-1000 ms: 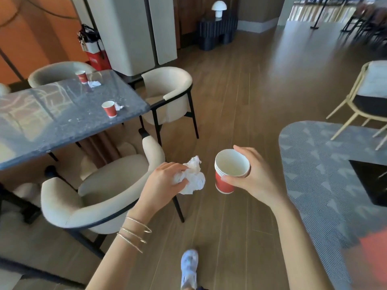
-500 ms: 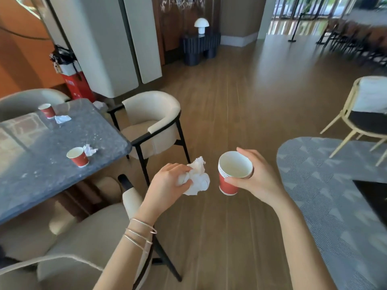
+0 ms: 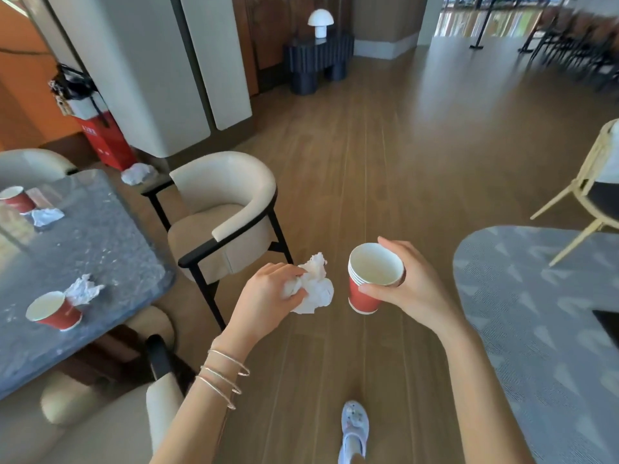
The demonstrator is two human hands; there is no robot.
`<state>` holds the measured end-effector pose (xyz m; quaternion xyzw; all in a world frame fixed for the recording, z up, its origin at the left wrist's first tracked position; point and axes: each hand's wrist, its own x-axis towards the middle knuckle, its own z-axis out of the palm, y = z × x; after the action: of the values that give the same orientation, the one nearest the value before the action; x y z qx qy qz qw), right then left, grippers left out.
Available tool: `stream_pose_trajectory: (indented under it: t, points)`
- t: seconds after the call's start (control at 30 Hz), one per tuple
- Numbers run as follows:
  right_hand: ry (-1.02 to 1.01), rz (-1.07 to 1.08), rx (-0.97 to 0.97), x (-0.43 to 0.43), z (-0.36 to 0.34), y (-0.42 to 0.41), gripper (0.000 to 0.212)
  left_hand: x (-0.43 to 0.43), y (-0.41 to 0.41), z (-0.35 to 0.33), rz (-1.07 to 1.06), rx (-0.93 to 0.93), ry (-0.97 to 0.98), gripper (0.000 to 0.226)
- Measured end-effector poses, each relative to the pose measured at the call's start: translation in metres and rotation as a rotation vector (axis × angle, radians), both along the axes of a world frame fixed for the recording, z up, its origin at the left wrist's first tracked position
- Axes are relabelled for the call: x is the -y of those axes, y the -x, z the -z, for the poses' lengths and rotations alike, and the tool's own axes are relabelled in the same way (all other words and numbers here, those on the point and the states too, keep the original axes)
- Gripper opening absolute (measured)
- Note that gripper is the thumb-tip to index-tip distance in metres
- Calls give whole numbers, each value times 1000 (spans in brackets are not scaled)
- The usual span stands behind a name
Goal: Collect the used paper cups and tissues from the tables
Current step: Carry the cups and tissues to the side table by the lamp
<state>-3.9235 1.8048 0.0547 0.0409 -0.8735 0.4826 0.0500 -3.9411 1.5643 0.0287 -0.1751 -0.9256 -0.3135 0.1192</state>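
Observation:
My left hand point(image 3: 268, 296) grips a wad of crumpled white tissues point(image 3: 316, 289) over the wooden floor. Beside it, my right hand point(image 3: 408, 283) holds a stack of red paper cups point(image 3: 370, 279), upright and nested. On the grey stone table point(image 3: 100, 249) at the left stands a red cup point(image 3: 53, 310) with a crumpled tissue point(image 3: 83, 289) touching it. Farther back on that table are a second red cup point(image 3: 16, 198) and a tissue point(image 3: 45, 216). Another crumpled tissue point(image 3: 138, 173) lies beyond the table's far corner.
A cream armchair point(image 3: 224, 212) stands at the table's end, and another cream chair point(image 3: 110, 426) is close at lower left. A grey patterned rug point(image 3: 536, 313) and a yellow-legged chair point(image 3: 593, 195) are at the right. A red fire-extinguisher box point(image 3: 104, 135) sits by the wall.
I have walked forward along the table; the table and its cups have slid down and left in view. Both hands keep their hold on the tissues and cup stack.

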Motion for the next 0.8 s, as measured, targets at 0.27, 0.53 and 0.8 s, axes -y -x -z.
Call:
stream_pose_trajectory:
  t: [0.27,0.53,0.8]
  points:
    - [-3,-46,-33,-61,-23,171,83,-65,157,-27,-67,-28,-41,26]
    - [3,-78,12,-99,-6,271,83,-105,258,-4,-82,35,-46,27]
    - [-23,-49,30,-122,11,397,84,-130,394,11,-30,49,-54,26]
